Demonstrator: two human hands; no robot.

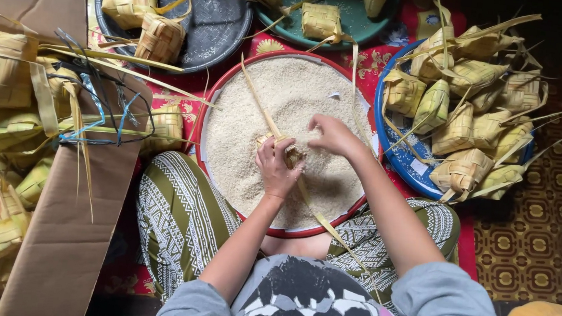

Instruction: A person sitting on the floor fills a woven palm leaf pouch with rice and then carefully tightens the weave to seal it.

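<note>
Centrally, left hand (pixel 278 168) fingers wrap the small woven palm-leaf pouch (pixel 289 153), held at frame centre over the red-rimmed round tray of white rice (pixel 286 103). Right hand (pixel 332 135) sits just upper right, fingertips pinched narrow above the pouch; leaf tails run upper left to lower right.

Woven palm-leaf pouch (pixel 286 153), matt; grainy dry rice (pixel 287 97); glossy plastic basin (pixel 213 96); matt brown cardboard (pixel 68 227).
</note>
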